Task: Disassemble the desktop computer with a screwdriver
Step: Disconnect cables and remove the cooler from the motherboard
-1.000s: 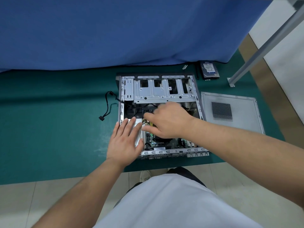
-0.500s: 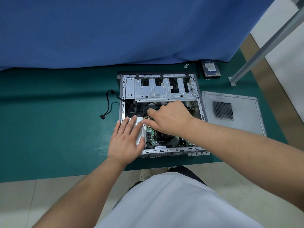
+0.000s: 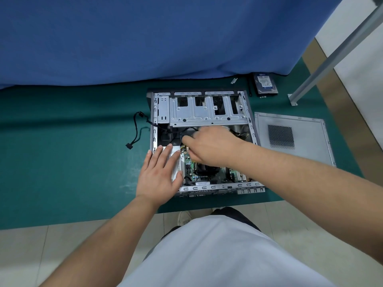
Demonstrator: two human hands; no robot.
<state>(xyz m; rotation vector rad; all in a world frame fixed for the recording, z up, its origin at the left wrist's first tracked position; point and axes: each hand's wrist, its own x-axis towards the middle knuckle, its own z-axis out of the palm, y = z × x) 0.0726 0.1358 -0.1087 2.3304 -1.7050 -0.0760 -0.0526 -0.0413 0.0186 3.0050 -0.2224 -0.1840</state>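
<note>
Since a second ago the right hand [image 3: 213,147] has slid from the middle of the motherboard [image 3: 204,172] up toward the dark cables under the drive cage [image 3: 207,109], its fingers curled and blurred, so whether they pinch anything cannot be told. Flat and spread as before, the left hand [image 3: 159,175] rests with straight fingers on the silver power supply [image 3: 176,160] at the near-left corner of the open computer case [image 3: 154,129]. That case lies on its side on the green mat [image 3: 72,152], its near rim just short of the mat's front edge, beyond which pale floor tiles show. Left of the case a black cable [image 3: 135,135] loops out onto bare mat. Just beside the case on the right lies the removed side panel [image 3: 290,137] with its vent grille, apart from the case wall by a narrow strip. Farther back, a hard drive [image 3: 265,82] sits at the foot of the blue cloth [image 3: 145,38], with small screws [image 3: 262,97] just in front of it. A metal frame leg [image 3: 331,54] slants down to the mat's far-right corner.
</note>
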